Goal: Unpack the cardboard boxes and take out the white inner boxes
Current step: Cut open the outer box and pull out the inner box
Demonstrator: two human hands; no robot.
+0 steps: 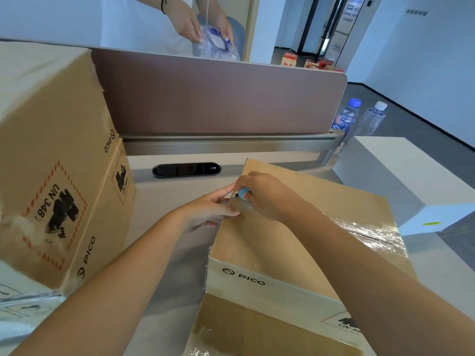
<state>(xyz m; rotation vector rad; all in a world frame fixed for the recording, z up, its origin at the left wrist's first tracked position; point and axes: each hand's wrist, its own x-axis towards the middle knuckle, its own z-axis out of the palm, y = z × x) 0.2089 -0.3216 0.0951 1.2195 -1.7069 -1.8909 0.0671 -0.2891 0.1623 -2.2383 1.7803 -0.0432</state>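
The right hand [267, 195] grips a blue-handled cutter [243, 193] at the far left edge of the taped cardboard box [295, 240] under both forearms; the left hand [213, 209], fingers straight, touches that edge beside it. A white box [411, 181] sits right of the right hand

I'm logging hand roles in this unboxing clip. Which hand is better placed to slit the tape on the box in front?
Right. The right hand already grips the blue-handled cutter at the far end of the taped seam on the cardboard box; the left hand only steadies that edge.
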